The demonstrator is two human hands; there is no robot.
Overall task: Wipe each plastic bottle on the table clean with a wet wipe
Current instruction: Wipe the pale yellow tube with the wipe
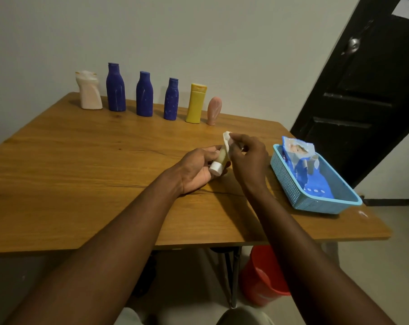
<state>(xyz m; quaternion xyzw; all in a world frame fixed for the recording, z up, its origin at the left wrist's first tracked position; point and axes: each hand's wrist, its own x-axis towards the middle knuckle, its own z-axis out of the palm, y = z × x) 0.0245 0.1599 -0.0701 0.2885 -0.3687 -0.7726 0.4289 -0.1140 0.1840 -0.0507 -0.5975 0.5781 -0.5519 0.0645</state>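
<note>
In the head view, the left hand point(198, 167) lies palm-up low over the wooden table point(81, 160), its fingers curled round a small pale tube bottle point(223, 156). The tube's long axis runs near to far, with its white cap point(215, 168) at the near end, pointing towards the person. The right hand point(248, 158) is just right of it and pinches a white wet wipe point(227, 138) against the tube's far end. The unwiped length therefore seems to lie nearward from the wipe, towards the cap.

Along the far edge stand a cream bottle point(89, 92), three blue bottles point(144, 95), a yellow bottle point(196, 104) and a pink tube point(214, 111), well apart from both hands. To the right, a blue basket point(290, 181) holds the wipes pack point(297, 151), nearer the right hand.
</note>
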